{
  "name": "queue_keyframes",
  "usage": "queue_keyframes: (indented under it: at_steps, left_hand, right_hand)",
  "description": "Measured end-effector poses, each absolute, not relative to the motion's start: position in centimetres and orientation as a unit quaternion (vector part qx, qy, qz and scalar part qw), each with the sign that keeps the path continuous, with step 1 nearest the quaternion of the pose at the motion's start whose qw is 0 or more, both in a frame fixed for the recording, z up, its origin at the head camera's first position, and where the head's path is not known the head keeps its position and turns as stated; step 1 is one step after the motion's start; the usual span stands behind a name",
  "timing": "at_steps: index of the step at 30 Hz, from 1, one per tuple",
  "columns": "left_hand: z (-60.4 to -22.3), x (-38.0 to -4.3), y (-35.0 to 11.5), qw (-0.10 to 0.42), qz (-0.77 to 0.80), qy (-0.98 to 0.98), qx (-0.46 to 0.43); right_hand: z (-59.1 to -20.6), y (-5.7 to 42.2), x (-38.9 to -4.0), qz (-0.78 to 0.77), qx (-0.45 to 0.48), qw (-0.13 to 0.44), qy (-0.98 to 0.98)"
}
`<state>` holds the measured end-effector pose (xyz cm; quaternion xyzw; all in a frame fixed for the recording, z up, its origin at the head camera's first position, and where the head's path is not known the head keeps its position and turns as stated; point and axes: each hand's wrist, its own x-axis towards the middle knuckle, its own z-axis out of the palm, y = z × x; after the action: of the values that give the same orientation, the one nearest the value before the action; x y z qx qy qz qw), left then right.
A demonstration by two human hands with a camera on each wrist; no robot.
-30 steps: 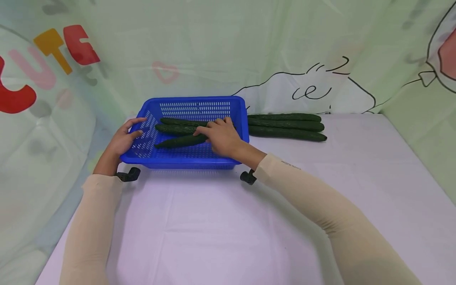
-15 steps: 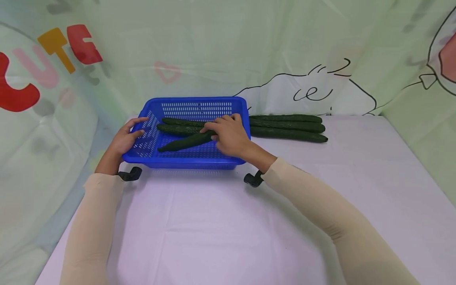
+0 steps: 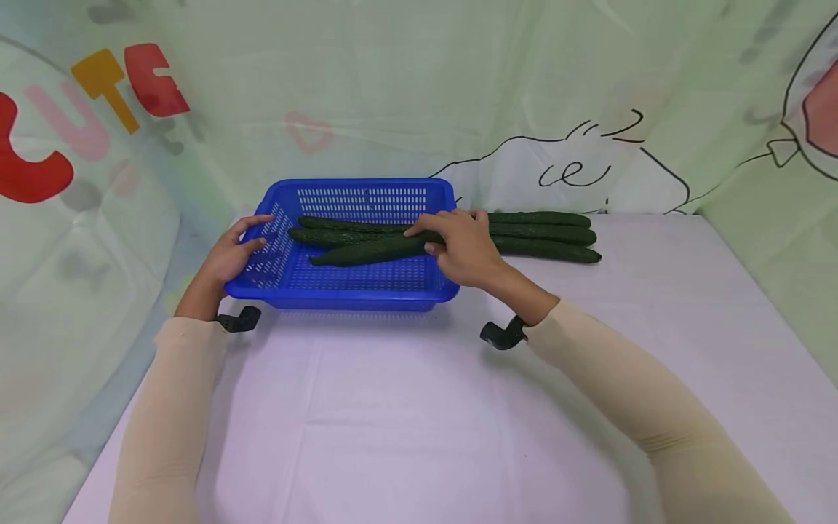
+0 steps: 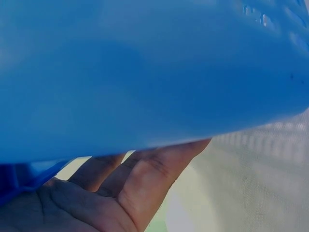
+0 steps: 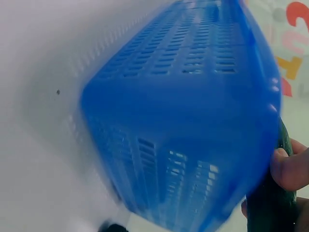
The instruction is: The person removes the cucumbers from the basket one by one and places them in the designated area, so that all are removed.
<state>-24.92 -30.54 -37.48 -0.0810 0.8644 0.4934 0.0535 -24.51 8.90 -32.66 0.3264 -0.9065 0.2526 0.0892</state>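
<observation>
A blue slotted plastic basket point(image 3: 366, 297) stands on the table with cucumbers inside. My left hand point(image 3: 229, 258) holds its left end, thumb and index finger over the rim; in the left wrist view, the basket wall partly covers that hand's fingers point(image 4: 154, 179). My right hand point(image 3: 465, 247) grips a cucumber point(image 3: 366, 252) near its right end, above the basket's right rim. The gripped cucumber's far end is over the basket's inside. Two other cucumbers point(image 3: 327, 237) lie in the basket behind it. In the right wrist view, a thumb point(image 5: 289, 169) presses on the dark green cucumber point(image 5: 273, 208).
Three cucumbers point(image 3: 550, 234) lie side by side on the table to the right of the basket, their left ends hidden by my right hand. A white cloth point(image 3: 393, 407) covers the table. A printed curtain point(image 3: 393, 87) hangs close behind the basket.
My right hand has moved to the right, drawing the front cucumber along and lifting its right end over the basket rim. The left hand stays on the basket's left end.
</observation>
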Motion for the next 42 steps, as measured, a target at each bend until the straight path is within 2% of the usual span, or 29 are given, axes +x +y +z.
queue_keyframes:
  at_steps: [24, 34, 42]
  left_hand:
    - [-37.2, -24.7, -30.6, 0.053, 0.499, 0.861, -0.08]
    - [-37.3, -24.7, -30.6, 0.055, 0.496, 0.863, -0.083]
    - [-37.6, -24.9, -30.4, 0.051, 0.508, 0.856, -0.079]
  right_hand:
    - [-30.2, 20.8, -21.7, 0.306, 0.238, 0.118, -0.914]
    - [-30.7, 25.9, -21.5, 0.298, 0.176, 0.125, -0.93]
    - [-31.8, 28.2, -22.3, 0.276, 0.13, 0.106, -0.946]
